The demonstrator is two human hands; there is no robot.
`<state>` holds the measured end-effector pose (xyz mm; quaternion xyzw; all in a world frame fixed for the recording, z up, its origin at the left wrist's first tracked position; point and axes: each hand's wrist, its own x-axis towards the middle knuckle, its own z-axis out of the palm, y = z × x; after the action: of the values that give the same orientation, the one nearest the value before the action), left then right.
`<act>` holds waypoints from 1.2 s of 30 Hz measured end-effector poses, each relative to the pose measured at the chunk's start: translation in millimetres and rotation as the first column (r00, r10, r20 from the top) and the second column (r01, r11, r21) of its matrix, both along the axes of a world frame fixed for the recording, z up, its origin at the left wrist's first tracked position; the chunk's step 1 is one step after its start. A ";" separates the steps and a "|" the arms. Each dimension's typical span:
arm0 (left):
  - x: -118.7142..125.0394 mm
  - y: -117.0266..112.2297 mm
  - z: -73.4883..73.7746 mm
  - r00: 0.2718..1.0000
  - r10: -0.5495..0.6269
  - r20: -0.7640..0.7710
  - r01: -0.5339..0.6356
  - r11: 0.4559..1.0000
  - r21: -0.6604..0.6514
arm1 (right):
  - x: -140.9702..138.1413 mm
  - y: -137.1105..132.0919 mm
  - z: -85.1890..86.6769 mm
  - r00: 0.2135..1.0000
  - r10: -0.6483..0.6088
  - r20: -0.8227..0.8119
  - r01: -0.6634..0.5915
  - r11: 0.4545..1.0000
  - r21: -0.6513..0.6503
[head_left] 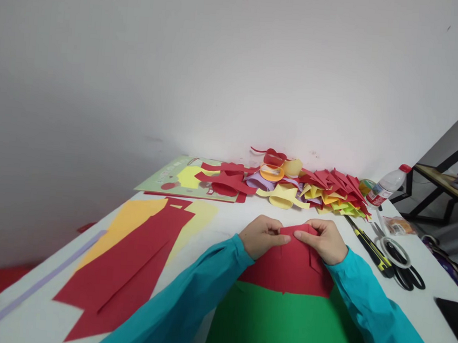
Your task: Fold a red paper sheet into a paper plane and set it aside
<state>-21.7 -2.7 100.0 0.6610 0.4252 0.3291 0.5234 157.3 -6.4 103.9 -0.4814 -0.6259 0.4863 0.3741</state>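
Your left hand (265, 238) and right hand (324, 241) both pinch red paper (296, 246) between thumb and fingers; a green sheet (280, 326) lies nearer you.

Red paper (295, 266), plain and matt, found between four and five o'clock of the view's centre. Its twelve-o'clock edge is pinched and looks folded; the six-o'clock edge lies lowest, slightly bowed, with a small nick. Single or layered sheets: cannot be determined.

no readable text; red bottle label (378, 195) illegible
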 end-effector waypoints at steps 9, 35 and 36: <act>6.5 -1.7 -4.3 0.992 0.026 0.127 -0.012 0.993 -0.115 | -2.3 -2.8 1.5 1.000 0.019 0.000 -0.019 1.000 0.013; 0.1 3.6 -3.0 0.996 0.032 -0.081 -0.031 0.999 0.014 | 7.6 8.0 -0.2 0.981 -0.115 -0.155 0.112 0.993 -0.030; -0.3 3.8 -3.7 0.995 0.028 -0.092 -0.027 1.000 0.013 | 8.1 8.9 -1.1 0.981 -0.118 -0.156 0.114 0.993 -0.034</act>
<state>-22.0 1.1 96.3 0.6726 0.4559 0.3080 0.4948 165.4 2.5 102.8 -0.4817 -0.5590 0.5079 0.4444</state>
